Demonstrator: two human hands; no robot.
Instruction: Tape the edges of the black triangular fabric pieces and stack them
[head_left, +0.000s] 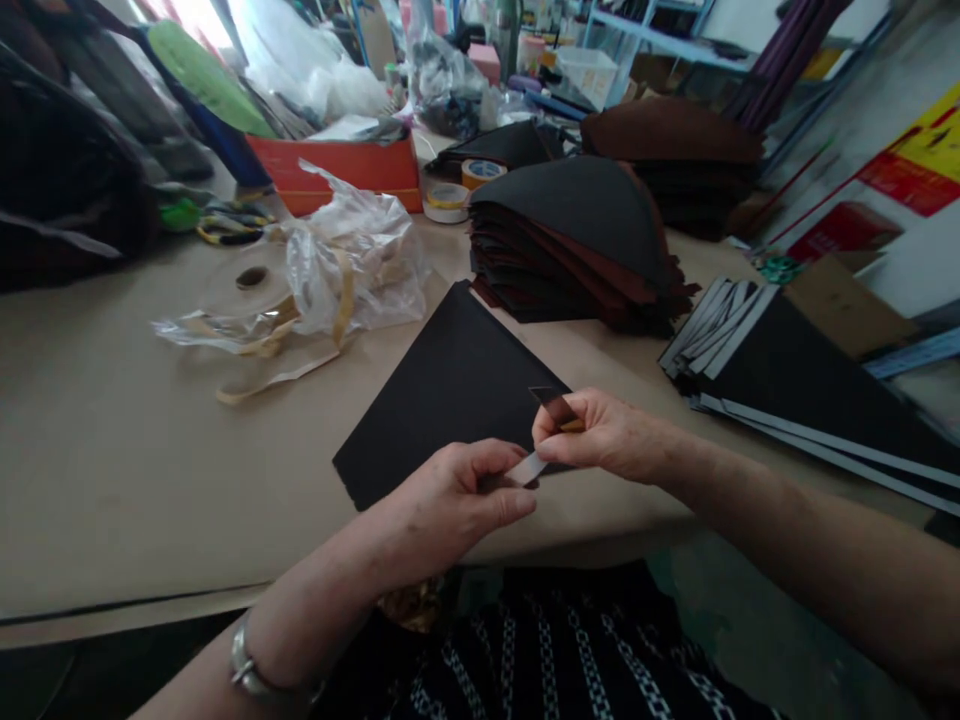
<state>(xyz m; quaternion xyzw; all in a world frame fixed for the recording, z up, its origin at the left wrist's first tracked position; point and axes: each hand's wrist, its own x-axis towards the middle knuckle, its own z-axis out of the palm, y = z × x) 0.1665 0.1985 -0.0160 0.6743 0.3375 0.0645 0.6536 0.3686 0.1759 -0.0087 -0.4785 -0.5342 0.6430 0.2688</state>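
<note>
A black leather-like panel (pixel 442 390) lies flat on the brown table (pixel 187 480), right in front of the person. The two hands and the right arm hide some of its near right side. Just behind it, on the right, is a big pile of black and brown panels (pixel 570 220). Another brown stack (pixel 675 135) sits farther back. To the right of the panel are black pieces with white edges (pixel 750 320). To its left are a crumpled clear plastic bag (pixel 375 270), a loose tan strip (pixel 285 380) and a wide clear roll (pixel 225 280). Scissors (pixel 232 222) lie farther left and back. Two rolls of tape (pixel 484 172) are behind it.

Behind the panel, to the left, an orange-red box (pixel 352 180) has papers in it. A white bin (pixel 589 72) is far behind; what it holds is too blurry to tell.

The left hand (pixel 484 490) is nearly closed, with thumb and fingers pinching a small white strip (pixel 531 466) over the panel's near edge. The right hand (pixel 581 430) is closed too. It pinches the strip's other end and holds a thin, dark blade (pixel 551 402) with its tip poking up.
</note>
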